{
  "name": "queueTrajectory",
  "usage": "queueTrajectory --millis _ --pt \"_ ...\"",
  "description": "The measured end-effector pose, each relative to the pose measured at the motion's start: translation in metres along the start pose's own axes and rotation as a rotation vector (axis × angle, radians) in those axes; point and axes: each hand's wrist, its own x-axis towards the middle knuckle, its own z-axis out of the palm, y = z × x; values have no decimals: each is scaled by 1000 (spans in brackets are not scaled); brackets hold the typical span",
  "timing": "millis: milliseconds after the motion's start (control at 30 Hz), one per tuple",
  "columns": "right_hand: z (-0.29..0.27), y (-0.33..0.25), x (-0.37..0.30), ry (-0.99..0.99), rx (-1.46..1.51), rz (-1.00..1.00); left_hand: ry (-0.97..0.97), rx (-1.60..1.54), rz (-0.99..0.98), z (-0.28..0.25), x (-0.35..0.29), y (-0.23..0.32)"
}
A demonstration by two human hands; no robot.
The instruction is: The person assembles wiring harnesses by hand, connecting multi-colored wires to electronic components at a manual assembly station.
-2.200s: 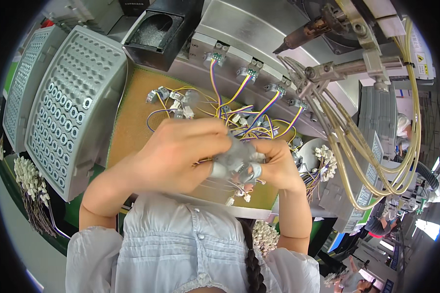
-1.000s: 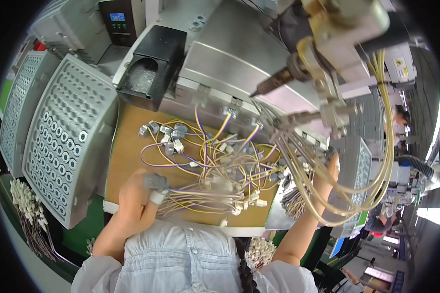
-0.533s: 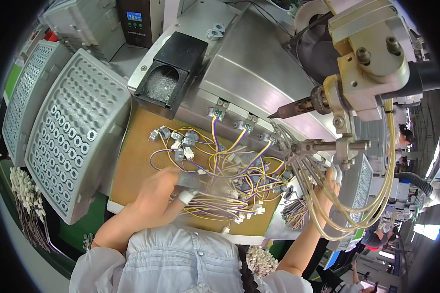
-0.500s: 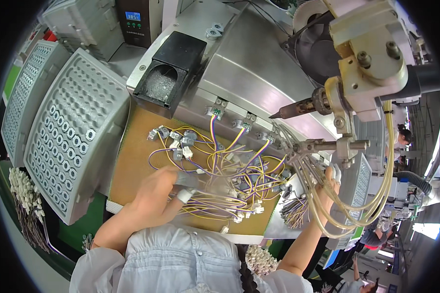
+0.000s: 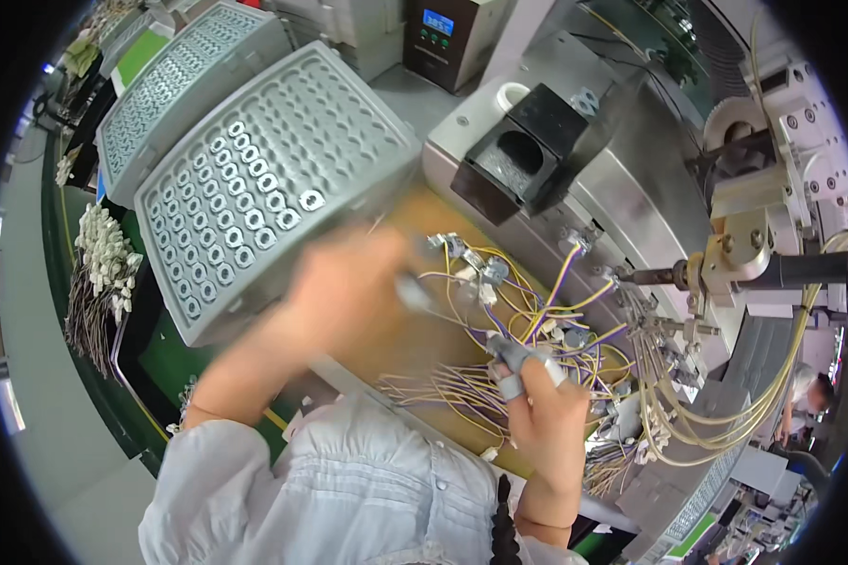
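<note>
My left hand (image 5: 358, 273) is smeared by motion over the left part of the brown work mat (image 5: 424, 212), beside the grey tray. Whether its fingers hold anything is not clear. My right hand (image 5: 548, 405) is over the pile of yellow and purple wires (image 5: 452, 391), thumb and forefinger closed in a pinch, with pale covers on the fingertips. What lies in that pinch I cannot make out. Small round metal parts (image 5: 493, 271) with wires and white connectors lie beyond my hands. The soldering iron (image 5: 660, 275) points at wired parts in the metal fixture (image 5: 598, 259).
A grey tray (image 5: 349, 141) holding rows of round metal parts stands at the left, with another tray (image 5: 193, 85) behind it. A black box (image 5: 546, 122) sits on the metal machine. Pale tubes (image 5: 725, 414) loop down at the right. White connector bundles (image 5: 104, 245) hang far left.
The head view has swung left. My right hand has come from the tubes at the right to the wire pile. My left hand has moved away from the wires toward the tray. The iron tip now sits at the fixture.
</note>
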Motion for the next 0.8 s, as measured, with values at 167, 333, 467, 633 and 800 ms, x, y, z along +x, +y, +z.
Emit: queueTrajectory --millis 167,333,467,633,800 --pt "-13 5 5 115 586 243 35 588 -128 -35 -6 -119" --pt "-7 8 9 144 449 3 -11 300 -482 -35 -4 -114" --pt "-20 6 -8 94 799 455 109 -722 -245 -26 -10 -58" --pt "-8 10 1 -15 570 117 -121 -865 288 16 -1 36" --pt "-13 14 -13 8 681 147 -253 -1244 -161 29 -15 58"
